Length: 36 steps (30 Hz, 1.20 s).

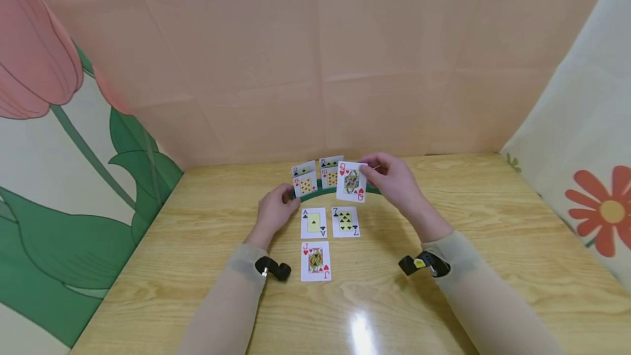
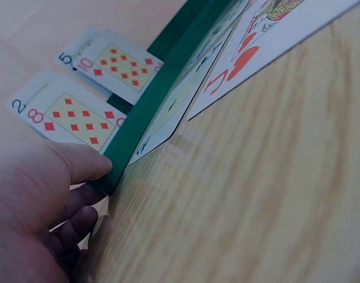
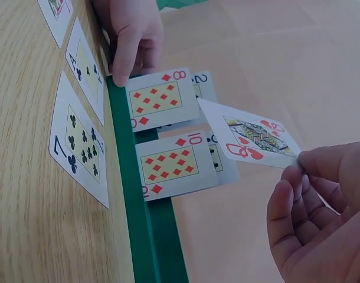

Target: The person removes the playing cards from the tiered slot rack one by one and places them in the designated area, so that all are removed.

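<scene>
Between thumb and fingers, my right hand (image 1: 396, 182) pinches a queen of hearts playing card (image 1: 351, 182) by its edge. The card is raised, its face toward me, and it overlaps the green curved card holder (image 1: 315, 196) in the head view. My left hand (image 1: 276, 210) grips the holder's left end, thumb on the front side, as the left wrist view shows. In the holder stand an eight of diamonds (image 3: 156, 99) before a black two (image 3: 205, 88), and a ten of diamonds (image 3: 168, 166) before a black five (image 3: 227, 168).
Flat on the wooden table (image 1: 207, 289) lie an ace of clubs (image 1: 313, 223) and a seven of clubs (image 1: 345, 222), side by side in front of the holder. Nearer me is a jack of hearts (image 1: 316, 261). A pinkish cloth wall (image 1: 320, 70) rises behind.
</scene>
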Available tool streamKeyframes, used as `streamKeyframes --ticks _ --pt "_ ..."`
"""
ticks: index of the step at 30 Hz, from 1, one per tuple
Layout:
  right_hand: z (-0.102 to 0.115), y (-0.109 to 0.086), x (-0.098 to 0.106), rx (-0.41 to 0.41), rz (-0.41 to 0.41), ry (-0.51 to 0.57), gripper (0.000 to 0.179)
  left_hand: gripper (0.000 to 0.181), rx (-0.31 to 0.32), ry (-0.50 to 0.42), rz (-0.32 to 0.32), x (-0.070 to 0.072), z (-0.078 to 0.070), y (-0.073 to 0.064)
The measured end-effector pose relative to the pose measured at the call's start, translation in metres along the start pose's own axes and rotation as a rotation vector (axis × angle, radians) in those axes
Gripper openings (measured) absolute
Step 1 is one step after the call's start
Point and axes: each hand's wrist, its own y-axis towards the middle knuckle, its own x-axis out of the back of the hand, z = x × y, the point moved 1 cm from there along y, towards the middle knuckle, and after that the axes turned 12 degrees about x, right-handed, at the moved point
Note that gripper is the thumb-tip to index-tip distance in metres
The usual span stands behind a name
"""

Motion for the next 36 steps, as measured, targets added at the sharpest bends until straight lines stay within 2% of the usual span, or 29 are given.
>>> streamKeyframes --ticks 15,21,36 --pt "0.004 0.000 -0.008 0.008 0.095 0.039 0.022 0.032 -0.001 0.010 -0.018 0.005 0.001 -0.002" --pt "0.005 -0.002 -0.009 0.012 0.129 0.026 0.021 0.035 0.008 0.001 -0.021 0.002 0.000 -0.004" --pt "0.005 -0.019 0.013 0.050 0.224 0.051 0.020 0.040 -0.037 0.016 -0.001 -0.010 -0.019 0.001"
